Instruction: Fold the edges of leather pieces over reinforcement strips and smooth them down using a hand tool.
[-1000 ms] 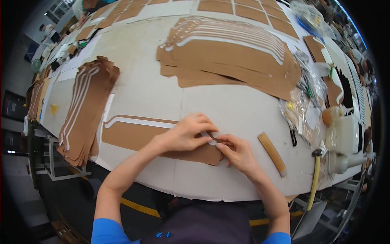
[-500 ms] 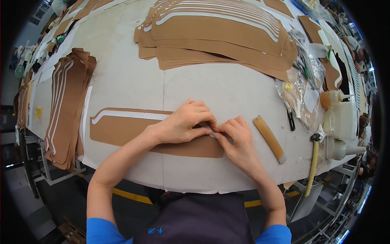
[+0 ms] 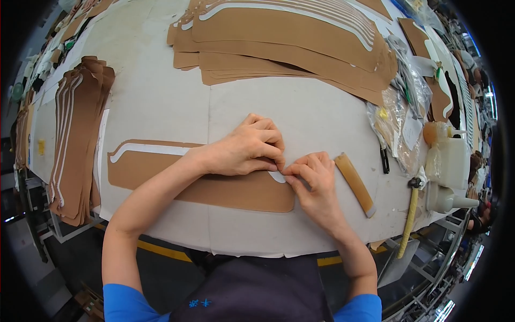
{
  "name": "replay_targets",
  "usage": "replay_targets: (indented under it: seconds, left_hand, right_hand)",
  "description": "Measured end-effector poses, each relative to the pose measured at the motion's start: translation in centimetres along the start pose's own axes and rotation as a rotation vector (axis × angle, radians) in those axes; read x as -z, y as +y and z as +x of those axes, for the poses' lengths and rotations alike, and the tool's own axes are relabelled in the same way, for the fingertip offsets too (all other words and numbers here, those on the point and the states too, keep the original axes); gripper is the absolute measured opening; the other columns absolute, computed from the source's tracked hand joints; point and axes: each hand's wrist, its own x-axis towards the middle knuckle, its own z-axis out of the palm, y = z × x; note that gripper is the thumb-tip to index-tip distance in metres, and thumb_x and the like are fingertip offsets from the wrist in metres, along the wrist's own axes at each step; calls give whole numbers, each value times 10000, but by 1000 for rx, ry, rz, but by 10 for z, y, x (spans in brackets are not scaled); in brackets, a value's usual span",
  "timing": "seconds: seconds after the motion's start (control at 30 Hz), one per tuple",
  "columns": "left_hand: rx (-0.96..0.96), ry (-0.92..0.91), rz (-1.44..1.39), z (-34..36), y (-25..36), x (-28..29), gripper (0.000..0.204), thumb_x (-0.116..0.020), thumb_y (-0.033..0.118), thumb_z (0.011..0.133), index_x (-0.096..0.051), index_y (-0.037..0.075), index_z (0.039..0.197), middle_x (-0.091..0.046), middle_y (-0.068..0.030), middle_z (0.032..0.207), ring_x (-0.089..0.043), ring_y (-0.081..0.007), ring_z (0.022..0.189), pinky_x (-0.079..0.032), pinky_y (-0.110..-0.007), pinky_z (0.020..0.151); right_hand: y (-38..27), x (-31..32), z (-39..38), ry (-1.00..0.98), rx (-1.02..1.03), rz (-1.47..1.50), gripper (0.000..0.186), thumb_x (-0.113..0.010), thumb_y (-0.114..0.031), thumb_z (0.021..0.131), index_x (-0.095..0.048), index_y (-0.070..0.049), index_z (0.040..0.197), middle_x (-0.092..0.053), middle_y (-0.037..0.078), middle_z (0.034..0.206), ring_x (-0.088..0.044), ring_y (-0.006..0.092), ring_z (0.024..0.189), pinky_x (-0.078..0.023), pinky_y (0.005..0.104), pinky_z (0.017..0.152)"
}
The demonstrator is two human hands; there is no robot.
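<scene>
A long brown panel (image 3: 236, 196) lies flat in front of me, with a white strip (image 3: 153, 148) along its far edge. My left hand (image 3: 249, 147) reaches across the panel, its fingers curled and closed at the far edge near the right end. At that right end my right hand (image 3: 315, 182) pinches the panel's edge between thumb and forefinger. The rounded white end of the strip shows between the two hands. The fingers hide exactly what is gripped at the edge.
A stack of brown panels (image 3: 279, 35) lies at the back, another stack (image 3: 80, 139) at left. To the right are a tan flat-ended tool (image 3: 355, 185), a black-handled cutter (image 3: 384, 160), a yellow-handled hammer (image 3: 410, 220), plastic bags (image 3: 405, 129) and white bottles (image 3: 450, 161).
My left hand has lifted slightly away from the panel's right end, uncovering more of the white strip end. The right hand stays at the edge. The whole view has shifted a little.
</scene>
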Motion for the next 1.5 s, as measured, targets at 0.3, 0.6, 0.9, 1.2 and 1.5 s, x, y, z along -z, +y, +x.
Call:
replay_targets:
  seconds: [0.3, 0.6, 0.9, 1.2, 1.5]
  left_hand:
    - [-20, -117, -69, 2, -6, 12, 139, -752, 118, 929, -822, 207, 1010, -656, 42, 1048, -560, -202, 1134, -330, -408, 1114]
    - [-43, -114, -98, 2, -8, 13, 196, -744, 87, 918, -852, 229, 998, -670, 49, 1027, -572, -177, 1111, -332, -391, 1090]
    - [116, 361, 295, -41, 47, -16, 286, -766, -16, 771, -760, 40, 1051, -686, -86, 1139, -648, -282, 1044, -566, -413, 830]
    - [133, 427, 521, -49, 58, -43, 375, -778, 2, 784, -736, 29, 1156, -689, -88, 1186, -643, -293, 1120, -574, -430, 921]
    - [175, 414, 529, -41, 59, -49, 413, -779, 45, 822, -733, 74, 1231, -649, -60, 1181, -607, -270, 1132, -533, -434, 926]
  right_hand:
    - [5, -4, -7, 63, 37, 45, 169, -761, 7, 813, -766, -94, 948, -653, -7, 968, -545, 237, 1004, -344, 399, 842]
    - [10, 0, -12, 70, 444, -258, 261, -723, 26, 762, -779, -16, 1014, -675, 86, 1053, -638, 272, 1059, -441, 452, 875]
    - [1, 5, -12, -30, 397, -242, 379, -737, -25, 794, -730, 48, 1166, -651, 143, 1142, -631, 308, 1087, -457, 485, 919]
    - [0, -9, -5, 20, 225, -46, 430, -736, 19, 833, -732, -40, 1259, -628, 70, 1072, -570, 272, 1006, -399, 428, 855]
    - [-5, -7, -5, -43, 311, -190, 544, -673, 45, 746, -707, 24, 1288, -607, 102, 1092, -569, 285, 1015, -417, 447, 878]
